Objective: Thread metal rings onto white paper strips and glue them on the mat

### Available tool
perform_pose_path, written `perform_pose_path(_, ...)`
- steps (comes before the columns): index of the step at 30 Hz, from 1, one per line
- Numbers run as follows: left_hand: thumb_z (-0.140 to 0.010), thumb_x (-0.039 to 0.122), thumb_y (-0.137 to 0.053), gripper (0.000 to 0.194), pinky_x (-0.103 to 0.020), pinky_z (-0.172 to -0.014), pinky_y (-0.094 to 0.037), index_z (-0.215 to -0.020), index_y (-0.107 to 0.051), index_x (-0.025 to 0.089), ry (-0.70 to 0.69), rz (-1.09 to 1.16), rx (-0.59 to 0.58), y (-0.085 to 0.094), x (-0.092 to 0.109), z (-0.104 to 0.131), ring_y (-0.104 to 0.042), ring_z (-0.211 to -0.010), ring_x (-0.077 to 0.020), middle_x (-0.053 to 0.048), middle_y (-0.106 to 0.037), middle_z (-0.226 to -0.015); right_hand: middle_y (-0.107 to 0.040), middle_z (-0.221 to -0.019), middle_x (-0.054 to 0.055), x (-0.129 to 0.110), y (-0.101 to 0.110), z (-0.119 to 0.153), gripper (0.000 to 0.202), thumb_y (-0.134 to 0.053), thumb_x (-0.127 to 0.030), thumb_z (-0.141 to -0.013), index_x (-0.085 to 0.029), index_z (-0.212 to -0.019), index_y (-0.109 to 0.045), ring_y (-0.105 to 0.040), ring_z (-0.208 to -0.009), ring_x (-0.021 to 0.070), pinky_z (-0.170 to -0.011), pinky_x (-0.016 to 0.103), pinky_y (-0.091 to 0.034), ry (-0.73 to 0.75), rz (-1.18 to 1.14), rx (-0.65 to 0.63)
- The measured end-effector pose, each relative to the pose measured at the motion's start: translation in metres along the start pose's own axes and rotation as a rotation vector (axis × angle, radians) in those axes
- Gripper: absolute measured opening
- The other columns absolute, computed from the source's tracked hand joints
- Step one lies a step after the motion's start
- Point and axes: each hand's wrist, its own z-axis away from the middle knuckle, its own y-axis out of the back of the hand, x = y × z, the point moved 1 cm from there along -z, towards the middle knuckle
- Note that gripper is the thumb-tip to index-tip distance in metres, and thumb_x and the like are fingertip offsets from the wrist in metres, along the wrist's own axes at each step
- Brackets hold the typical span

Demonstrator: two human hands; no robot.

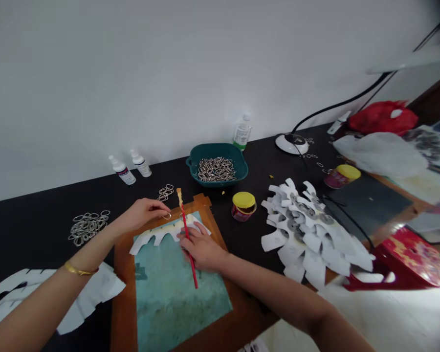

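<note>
My left hand (pixel 145 214) pinches a small metal ring (pixel 167 215) above the left part of a white cut strip (pixel 154 234). The strip has a scalloped lower edge and lies across the top of a green sheet (pixel 179 283) on a brown board (pixel 214 220). My right hand (pixel 201 248) rests on the strip's right end, closed around a brush (pixel 191 256) with a red handle and yellowish, glue-smeared bristles pointing away from me. Another ring (pixel 182 215) sits partly behind the brush. A few loose rings (pixel 165 192) lie just beyond my left hand.
A green basin (pixel 218 152) holds many rings. A yellow-lidded tub (pixel 243 205) stands right of the board. White pieces with rings (pixel 308 230) are heaped at right, plain ones (pixel 91 293) at left. Bottles (pixel 122 170) and a lamp (pixel 292 143) stand along the wall.
</note>
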Motion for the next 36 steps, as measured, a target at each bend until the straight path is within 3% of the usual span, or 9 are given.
perform_pose_path(6,-0.081,0.046,-0.059,0.029,-0.026,-0.068,-0.049,-0.086,-0.073,0.021,-0.064,-0.167,-0.028,-0.019,0.001,-0.003,-0.066,-0.077,-0.0188,-0.003,-0.075,-0.085,-0.064,-0.124,0.013,0.000,0.001,0.001,0.021,-0.050,-0.019,-0.092,-0.014,-0.112,-0.056,-0.044,-0.129,0.0269,-0.116,0.053,-0.020,-0.011,0.009,-0.032)
perform_pose_path(16,-0.082,0.039,-0.059,0.023,-0.027,-0.074,-0.047,-0.081,-0.074,0.020,-0.162,-0.226,-0.049,-0.029,-0.008,-0.014,-0.067,-0.078,-0.0186,-0.004,-0.074,-0.085,-0.062,-0.127,0.011,0.001,0.000,0.001,0.020,-0.051,-0.018,-0.091,-0.016,-0.110,-0.057,-0.042,-0.130,0.0263,-0.117,0.051,-0.019,-0.001,-0.011,-0.031)
perform_pose_path(20,-0.082,0.040,-0.058,0.026,-0.028,-0.080,-0.049,-0.089,-0.075,0.021,-0.198,-0.225,-0.022,-0.029,-0.006,-0.014,-0.068,-0.085,-0.0197,-0.006,-0.075,-0.093,-0.062,-0.127,0.011,0.000,0.000,0.001,0.019,-0.052,-0.018,-0.091,-0.015,-0.109,-0.057,-0.043,-0.129,0.0258,-0.117,0.051,-0.018,-0.003,-0.010,-0.032)
perform_pose_path(23,-0.083,0.042,-0.057,0.029,-0.028,-0.080,-0.049,-0.093,-0.074,0.022,-0.171,-0.259,0.027,-0.028,-0.005,-0.010,-0.068,-0.088,-0.0199,-0.005,-0.075,-0.096,-0.062,-0.127,0.012,0.000,0.000,0.001,0.021,-0.052,-0.018,-0.091,-0.014,-0.111,-0.056,-0.042,-0.129,0.0260,-0.117,0.051,-0.019,-0.003,-0.003,-0.043)
perform_pose_path(28,-0.076,0.038,-0.066,0.025,-0.027,-0.070,-0.048,-0.088,-0.075,0.018,-0.087,-0.352,0.036,-0.028,-0.009,-0.003,-0.067,-0.075,-0.0189,-0.005,-0.074,-0.087,-0.061,-0.128,0.012,0.000,0.000,0.001,0.022,-0.053,-0.017,-0.089,-0.015,-0.111,-0.056,-0.043,-0.129,0.0265,-0.116,0.051,-0.020,0.002,0.003,-0.050)
perform_pose_path(36,-0.078,0.035,-0.065,0.025,-0.027,-0.075,-0.047,-0.092,-0.077,0.019,-0.079,-0.499,0.007,-0.033,-0.004,-0.002,-0.067,-0.081,-0.0206,-0.007,-0.073,-0.089,-0.061,-0.127,0.011,0.000,0.000,0.002,0.018,-0.053,-0.018,-0.090,-0.017,-0.108,-0.056,-0.042,-0.130,0.0254,-0.117,0.050,-0.020,0.000,0.002,-0.045)
